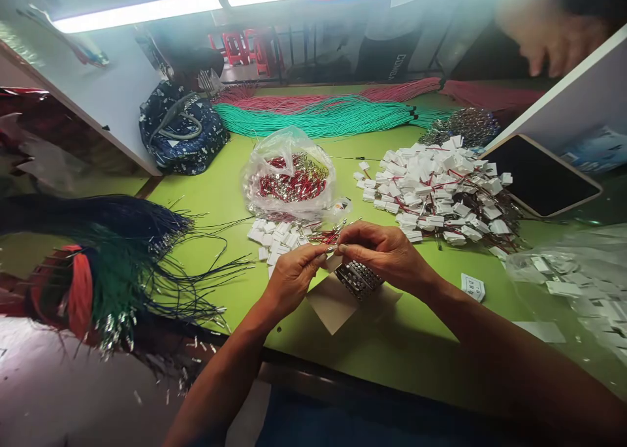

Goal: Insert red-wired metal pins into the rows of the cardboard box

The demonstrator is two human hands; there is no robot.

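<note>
My left hand point(292, 276) and my right hand point(392, 254) meet fingertip to fingertip above the green table, both closed in a pinch. A small silvery metal terminal point(331, 249) shows at the left fingertips. What the right fingers grip is hidden. Just behind the fingertips lie short red wires point(329, 235) with metal ends. Below the right hand stands a dark block with rows of shiny metal pieces point(360, 279), on a pale card point(333, 306). White plastic connector housings point(280, 238) are piled beyond my left hand.
A clear plastic bag point(249, 179) of red wires stands behind the hands. To its right is a heap of white housings with wires point(441, 185), beside a dark tablet point(541, 176). Dark wire bundles point(147, 221) hang over the left edge; green wires point(313, 115) lie at the back.
</note>
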